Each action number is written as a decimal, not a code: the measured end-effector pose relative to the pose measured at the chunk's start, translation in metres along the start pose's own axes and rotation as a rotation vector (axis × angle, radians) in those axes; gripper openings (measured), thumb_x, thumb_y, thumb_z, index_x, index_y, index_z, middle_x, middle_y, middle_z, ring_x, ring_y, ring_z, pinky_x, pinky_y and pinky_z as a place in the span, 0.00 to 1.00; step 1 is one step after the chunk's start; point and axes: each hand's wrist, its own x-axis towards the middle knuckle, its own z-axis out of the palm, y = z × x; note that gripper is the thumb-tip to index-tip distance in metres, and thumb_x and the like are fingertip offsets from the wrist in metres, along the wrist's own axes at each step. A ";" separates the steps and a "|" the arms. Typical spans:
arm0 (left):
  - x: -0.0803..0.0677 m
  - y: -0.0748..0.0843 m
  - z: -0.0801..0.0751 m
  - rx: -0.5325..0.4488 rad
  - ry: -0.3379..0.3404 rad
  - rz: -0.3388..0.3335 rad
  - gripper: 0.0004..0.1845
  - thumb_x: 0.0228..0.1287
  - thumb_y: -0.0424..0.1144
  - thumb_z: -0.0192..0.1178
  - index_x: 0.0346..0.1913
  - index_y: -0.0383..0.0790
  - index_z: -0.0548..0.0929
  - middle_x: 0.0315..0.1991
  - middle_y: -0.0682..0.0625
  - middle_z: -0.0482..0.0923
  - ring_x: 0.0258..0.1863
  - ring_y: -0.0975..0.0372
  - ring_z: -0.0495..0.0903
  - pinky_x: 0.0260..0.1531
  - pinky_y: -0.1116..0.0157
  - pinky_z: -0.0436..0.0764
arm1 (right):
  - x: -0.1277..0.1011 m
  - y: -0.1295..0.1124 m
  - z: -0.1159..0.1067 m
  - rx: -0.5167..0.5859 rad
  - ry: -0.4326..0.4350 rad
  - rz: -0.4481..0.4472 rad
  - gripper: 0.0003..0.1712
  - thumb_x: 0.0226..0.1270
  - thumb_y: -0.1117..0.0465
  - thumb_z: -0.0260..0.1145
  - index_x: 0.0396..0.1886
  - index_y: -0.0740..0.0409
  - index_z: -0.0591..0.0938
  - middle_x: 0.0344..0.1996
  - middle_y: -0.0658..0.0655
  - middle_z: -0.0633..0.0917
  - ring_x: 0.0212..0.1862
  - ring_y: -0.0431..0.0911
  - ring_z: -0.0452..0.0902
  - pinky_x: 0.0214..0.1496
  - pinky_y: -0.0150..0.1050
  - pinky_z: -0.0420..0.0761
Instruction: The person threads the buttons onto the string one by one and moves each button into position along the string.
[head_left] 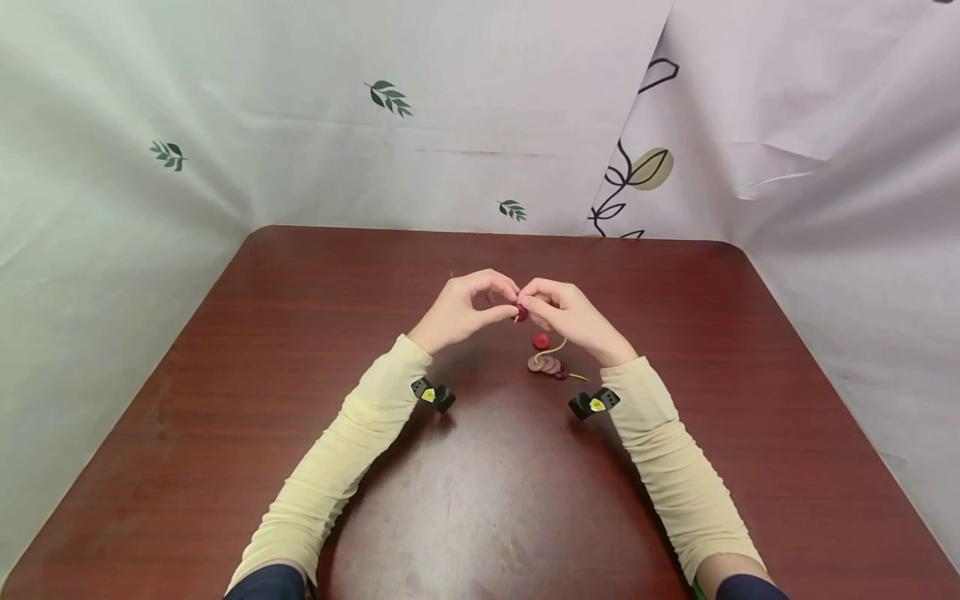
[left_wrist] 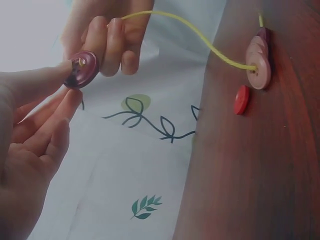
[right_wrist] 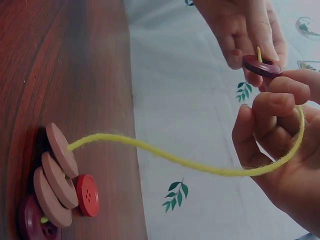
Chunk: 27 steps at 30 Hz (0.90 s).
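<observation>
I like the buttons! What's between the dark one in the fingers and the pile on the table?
Yellow yarn runs from the held dark button to the threaded buttons, clearest in the right wrist view.

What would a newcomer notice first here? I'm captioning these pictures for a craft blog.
Above the middle of the reddish-brown wooden table, the left hand and right hand pinch a round dark maroon button, with the tip of a yellow yarn strand poking through it. The yarn trails down to a row of threaded pinkish buttons on the table, a loose red button beside them.
</observation>
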 end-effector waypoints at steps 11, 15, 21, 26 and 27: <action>-0.001 0.000 0.002 0.102 0.033 0.025 0.05 0.58 0.34 0.68 0.36 0.40 0.83 0.32 0.50 0.79 0.32 0.63 0.77 0.31 0.66 0.75 | 0.001 -0.001 0.000 0.003 0.043 0.022 0.10 0.68 0.55 0.64 0.40 0.57 0.81 0.18 0.47 0.78 0.20 0.45 0.64 0.22 0.33 0.63; -0.001 -0.001 0.002 0.121 0.021 0.079 0.09 0.54 0.35 0.71 0.35 0.41 0.80 0.33 0.50 0.76 0.34 0.62 0.75 0.36 0.65 0.74 | 0.000 -0.002 0.000 0.052 0.078 0.053 0.10 0.69 0.56 0.63 0.40 0.58 0.81 0.15 0.50 0.72 0.18 0.40 0.62 0.20 0.32 0.61; -0.001 -0.002 0.004 0.179 0.005 0.125 0.08 0.54 0.35 0.72 0.32 0.42 0.81 0.34 0.51 0.74 0.36 0.63 0.74 0.43 0.68 0.75 | 0.000 -0.002 0.001 0.105 0.100 0.068 0.10 0.69 0.59 0.62 0.40 0.62 0.80 0.14 0.51 0.71 0.19 0.39 0.63 0.22 0.32 0.64; -0.001 -0.001 0.004 0.186 0.040 0.125 0.05 0.56 0.35 0.70 0.31 0.41 0.82 0.33 0.50 0.75 0.36 0.63 0.74 0.41 0.67 0.75 | 0.001 -0.002 0.001 0.127 0.098 0.074 0.10 0.69 0.59 0.62 0.40 0.63 0.80 0.13 0.48 0.71 0.19 0.39 0.62 0.23 0.31 0.64; -0.001 -0.001 0.004 0.186 0.039 0.127 0.05 0.56 0.34 0.70 0.32 0.41 0.82 0.33 0.50 0.75 0.36 0.63 0.74 0.41 0.66 0.75 | 0.001 -0.001 0.001 0.127 0.099 0.074 0.10 0.69 0.59 0.62 0.40 0.63 0.80 0.13 0.48 0.70 0.19 0.39 0.62 0.23 0.31 0.64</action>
